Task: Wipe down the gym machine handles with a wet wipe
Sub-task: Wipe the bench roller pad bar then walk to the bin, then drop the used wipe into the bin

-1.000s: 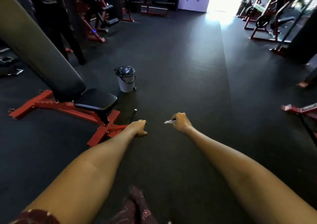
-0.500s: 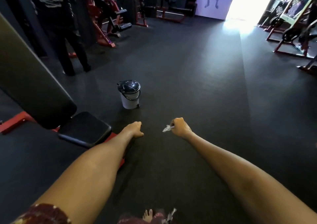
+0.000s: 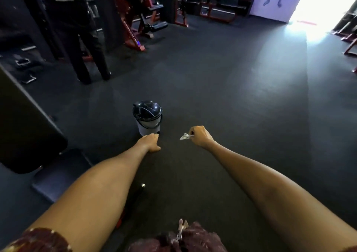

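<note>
Both my arms reach forward over the dark rubber floor. My right hand (image 3: pixel 200 137) is curled round a crumpled wet wipe (image 3: pixel 185 136), whose pale end sticks out to the left of the fist. My left hand (image 3: pixel 150 142) holds nothing, its fingers loosely curled, and it sits just in front of a small white bin with a black domed lid (image 3: pixel 147 116). No machine handle is within reach of either hand.
A black padded bench (image 3: pixel 29 128) with its seat (image 3: pixel 58 172) stands close on the left. A person in dark clothes (image 3: pixel 81 39) stands at the back left beside red machines (image 3: pixel 135 20). More red frames line the right edge (image 3: pixel 349 47).
I have moved forward: the bin is now nearer and almost at my left hand, the bench has slid off to the left. My right hand still holds the wipe.
</note>
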Motion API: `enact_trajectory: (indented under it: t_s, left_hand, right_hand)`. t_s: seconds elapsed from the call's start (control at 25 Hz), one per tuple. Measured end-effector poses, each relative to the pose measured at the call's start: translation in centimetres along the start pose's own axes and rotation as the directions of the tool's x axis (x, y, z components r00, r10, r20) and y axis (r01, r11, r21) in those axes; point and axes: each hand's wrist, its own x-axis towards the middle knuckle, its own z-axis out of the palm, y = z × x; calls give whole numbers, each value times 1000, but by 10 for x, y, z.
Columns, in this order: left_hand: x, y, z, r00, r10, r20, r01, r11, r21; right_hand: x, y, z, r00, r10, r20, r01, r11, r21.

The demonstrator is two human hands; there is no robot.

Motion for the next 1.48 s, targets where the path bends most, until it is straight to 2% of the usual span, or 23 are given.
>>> enact_trajectory:
  t_s: [0.16, 0.24, 0.36, 0.56, 0.88, 1.32, 1.48]
  left_hand:
    - [58, 4, -35, 997, -68, -40, 65, 995, -69]
    - [82, -1, -45, 993, -116, -1, 115, 990, -84]
    - [129, -20, -55, 984, -176, 40, 178, 981, -81]
    - [220, -60, -87, 980, -197, 6, 195, 969, -151]
    - [334, -132, -153, 972, -233, 26, 234, 952, -200]
    - [420, -190, -175, 953, -260, 156, 287, 941, -181]
    - [467, -208, -189, 938, -292, 188, 327, 926, -189]
  right_hand:
    - [87, 6, -21, 995, -87, 46, 87, 996, -4]
    - [127, 7, -18, 987, -129, 92, 129, 992, 4]
    - [186, 1, -9, 966, -193, 173, 198, 980, -15]
    - [290, -12, 2, 945, -228, 234, 251, 965, -72]
    - [451, -59, -3, 944, -210, 253, 239, 967, -88]
    - [580, -81, 32, 892, -226, 392, 275, 959, -73]
    - [637, -74, 44, 882, -185, 433, 228, 973, -48]
